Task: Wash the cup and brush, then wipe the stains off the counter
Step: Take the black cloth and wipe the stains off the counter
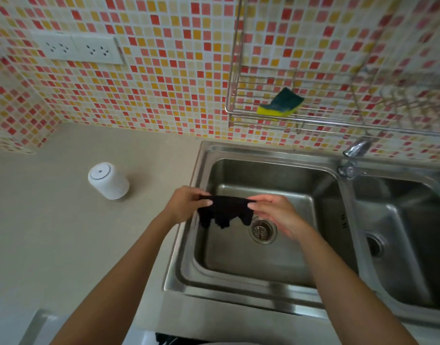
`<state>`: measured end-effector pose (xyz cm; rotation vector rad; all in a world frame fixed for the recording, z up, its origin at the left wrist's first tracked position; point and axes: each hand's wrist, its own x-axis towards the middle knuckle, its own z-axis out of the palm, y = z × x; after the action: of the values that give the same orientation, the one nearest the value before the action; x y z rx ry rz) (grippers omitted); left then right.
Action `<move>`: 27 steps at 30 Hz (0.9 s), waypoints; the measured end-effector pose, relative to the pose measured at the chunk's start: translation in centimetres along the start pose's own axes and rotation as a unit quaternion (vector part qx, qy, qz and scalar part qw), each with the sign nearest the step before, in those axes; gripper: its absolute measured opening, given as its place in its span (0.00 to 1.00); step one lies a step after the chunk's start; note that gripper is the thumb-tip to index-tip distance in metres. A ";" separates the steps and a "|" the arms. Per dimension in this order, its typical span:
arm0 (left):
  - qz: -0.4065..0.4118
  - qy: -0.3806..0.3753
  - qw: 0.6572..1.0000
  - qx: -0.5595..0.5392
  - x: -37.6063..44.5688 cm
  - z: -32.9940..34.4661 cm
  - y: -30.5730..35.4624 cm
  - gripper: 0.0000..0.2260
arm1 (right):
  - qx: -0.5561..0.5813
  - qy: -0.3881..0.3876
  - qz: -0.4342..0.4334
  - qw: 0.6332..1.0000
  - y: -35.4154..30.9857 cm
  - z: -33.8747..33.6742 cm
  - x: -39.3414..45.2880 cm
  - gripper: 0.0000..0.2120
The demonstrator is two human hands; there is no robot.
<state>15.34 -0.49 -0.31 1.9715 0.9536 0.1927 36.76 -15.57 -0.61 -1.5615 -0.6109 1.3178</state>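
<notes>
Both forearms are stretched forward from the bottom of the view toward the left basin of the steel double sink. A black cloth is held over that basin, stretched between the left hand and the right hand; each hand is closed in a pinch on one upper corner, and the ragged lower edge hangs free just left of the drain strainer. No water is seen at the tap.

The wiping step is judged to be in hand, the cloth being readied. A white cup is set upside down on the beige counter, well left of the sink; no brush can be made out. Stains are not clearly visible, so they must be located before the cloth is carried leftward and pressed flat. Farther back, a sponge is lodged in the wire rack on the tiled wall.
</notes>
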 end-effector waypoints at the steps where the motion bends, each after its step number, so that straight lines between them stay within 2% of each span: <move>1: 0.018 0.007 1.000 0.008 0.2 0.7 1.4 0.03 | -0.011 0.010 -0.012 1.000 -0.7 -1.3 -0.6 0.13; 5: 0.115 0.046 0.991 0.057 0.2 2.1 8.1 0.07 | -0.087 0.059 -0.111 0.988 -5.1 -5.6 -4.8 0.09; 8: 0.189 0.119 0.967 0.119 0.2 1.7 13.4 0.10 | -0.133 0.088 -0.183 0.970 -9.8 -8.3 -8.8 0.08; 12: 0.261 0.177 0.943 0.105 0.9 0.4 21.0 0.12 | -0.115 0.166 -0.308 0.930 -15.7 -11.1 -11.7 0.07; 15: 0.296 0.176 0.933 0.104 3.2 -0.1 26.0 0.10 | -0.107 0.231 -0.346 0.903 -18.6 -13.4 -11.1 0.06; 19: 0.291 0.145 0.939 0.108 9.1 0.1 29.6 0.11 | -0.158 0.283 -0.344 0.881 -21.2 -16.7 -7.8 0.04; 22: 0.285 0.116 0.942 0.137 12.9 -0.1 29.9 0.10 | -0.218 0.303 -0.299 0.878 -22.0 -18.1 -4.5 0.03; 27: 0.245 0.075 0.956 0.145 17.1 -0.1 29.3 0.11 | -0.217 0.291 -0.214 0.907 -22.8 -19.0 -0.5 0.08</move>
<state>43.08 2.88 18.90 2.4736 0.5902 0.5119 59.02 -13.38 18.92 -1.9209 -0.8291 0.3550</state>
